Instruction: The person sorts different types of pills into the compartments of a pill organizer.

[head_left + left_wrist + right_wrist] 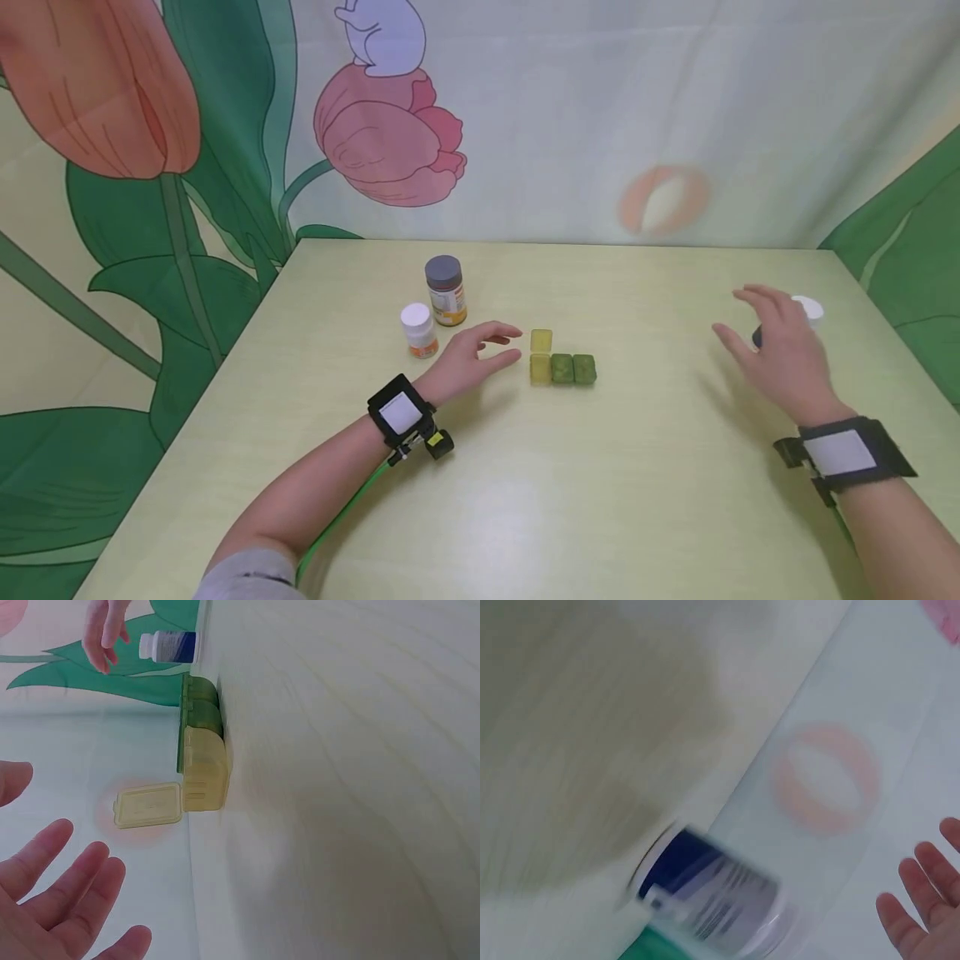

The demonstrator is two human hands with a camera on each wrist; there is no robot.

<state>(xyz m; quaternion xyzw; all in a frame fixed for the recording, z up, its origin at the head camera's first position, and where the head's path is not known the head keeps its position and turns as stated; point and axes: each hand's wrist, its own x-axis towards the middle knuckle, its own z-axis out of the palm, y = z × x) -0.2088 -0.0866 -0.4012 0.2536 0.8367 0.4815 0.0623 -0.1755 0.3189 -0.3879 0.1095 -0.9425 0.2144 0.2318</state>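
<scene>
A small pill organizer (573, 369) with yellow and green compartments lies near the middle of the table. Its yellow end has a lid (148, 805) swung up and standing open; the green lids look closed. Just left of it hovers my left hand (468, 360), fingers loosely extended and apart, holding nothing. On the right, my right hand (786, 358) is raised with fingers spread, partly hiding a white-capped bottle (810, 308). In the right wrist view that bottle (712, 892) stands on the table with a dark blue and white label, blurred, apart from the fingers.
Behind the left hand stand a small white bottle (418, 330) with an orange band and a taller bottle (446, 292) with a dark lid. A printed curtain (555, 125) hangs along the table's back edge. A green cable (341, 517) runs along the left forearm.
</scene>
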